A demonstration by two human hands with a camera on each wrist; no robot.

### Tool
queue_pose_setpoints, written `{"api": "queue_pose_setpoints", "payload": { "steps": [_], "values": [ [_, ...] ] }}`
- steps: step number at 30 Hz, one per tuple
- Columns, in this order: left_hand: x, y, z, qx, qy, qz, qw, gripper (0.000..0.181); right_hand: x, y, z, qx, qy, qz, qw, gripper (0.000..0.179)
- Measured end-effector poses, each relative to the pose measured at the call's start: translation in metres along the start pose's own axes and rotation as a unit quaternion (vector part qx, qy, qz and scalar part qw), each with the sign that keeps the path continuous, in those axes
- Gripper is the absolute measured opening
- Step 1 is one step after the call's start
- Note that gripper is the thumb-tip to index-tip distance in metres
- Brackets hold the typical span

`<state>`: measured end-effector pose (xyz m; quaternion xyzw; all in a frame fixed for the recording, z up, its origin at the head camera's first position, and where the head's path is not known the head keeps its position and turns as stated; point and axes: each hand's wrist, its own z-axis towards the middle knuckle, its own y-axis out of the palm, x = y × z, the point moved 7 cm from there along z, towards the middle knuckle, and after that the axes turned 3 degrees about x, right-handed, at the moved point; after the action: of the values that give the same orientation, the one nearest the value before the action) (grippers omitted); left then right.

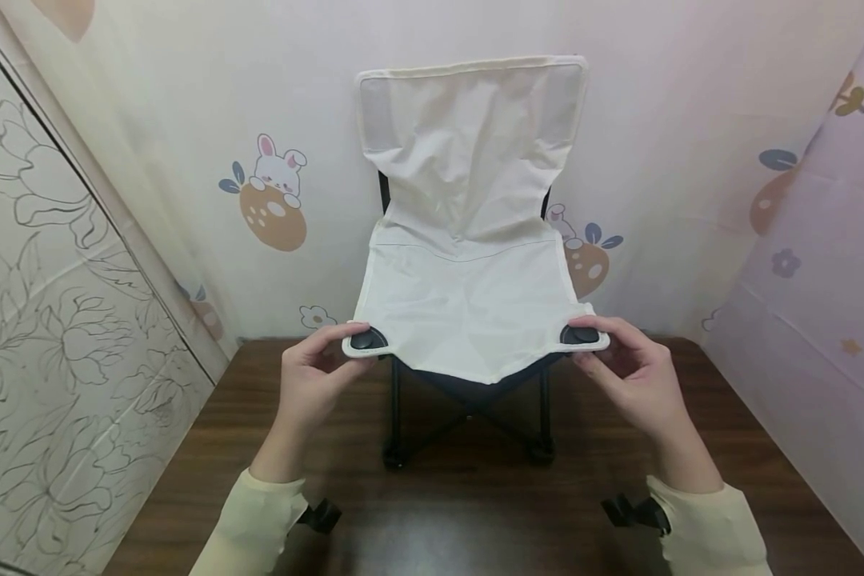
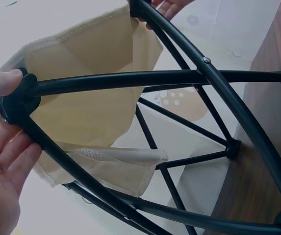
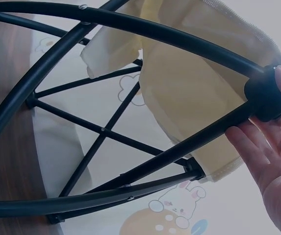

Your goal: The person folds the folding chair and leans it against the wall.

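Note:
A folding chair with a cream fabric seat (image 1: 468, 296) stands upright on a dark wooden surface, its black tube frame (image 1: 396, 408) unfolded. At the seat's front left corner my left hand (image 1: 320, 364) pinches the black corner joint (image 2: 20, 100) between thumb and fingers. My right hand (image 1: 637, 372) grips the matching front right corner joint (image 3: 268, 93) in the same way. Both wrist views look under the seat, where crossed black tubes (image 2: 248, 122) meet at rivets. The fabric backrest (image 1: 468, 136) rises behind, wrinkled, and hides most of the rear poles.
The brown wooden tabletop (image 1: 432, 512) extends under and in front of the chair. A pale curtain with rabbit prints (image 1: 274, 192) hangs close behind it. Patterned panels (image 1: 65, 280) flank the left side, and another printed sheet (image 1: 821, 296) the right.

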<state>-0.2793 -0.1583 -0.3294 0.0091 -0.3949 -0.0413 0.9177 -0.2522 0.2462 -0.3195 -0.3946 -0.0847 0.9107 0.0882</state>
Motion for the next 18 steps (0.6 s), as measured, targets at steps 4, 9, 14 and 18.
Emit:
{"api": "queue_pose_setpoints", "payload": {
  "steps": [4,9,14,18],
  "values": [
    [0.0002,0.0003,0.0009,-0.001,-0.008,-0.003,1.0,0.041,0.0004,0.0003,0.0006,0.0,-0.005,0.001,1.0,0.052],
    [0.0007,0.0013,0.002,-0.001,-0.01,-0.005,0.9999,0.04,-0.0007,0.0006,0.0013,0.002,0.0,-0.003,1.0,0.052],
    [0.0001,0.0019,0.0023,0.001,-0.011,-0.007,0.9999,0.04,-0.0018,0.0012,0.0021,0.002,0.0,-0.002,1.0,0.05],
    [0.0002,0.0021,0.0026,0.001,-0.011,-0.006,0.9999,0.04,-0.0037,0.0019,0.0031,0.002,-0.012,0.003,0.9999,0.048]
  ]
}}
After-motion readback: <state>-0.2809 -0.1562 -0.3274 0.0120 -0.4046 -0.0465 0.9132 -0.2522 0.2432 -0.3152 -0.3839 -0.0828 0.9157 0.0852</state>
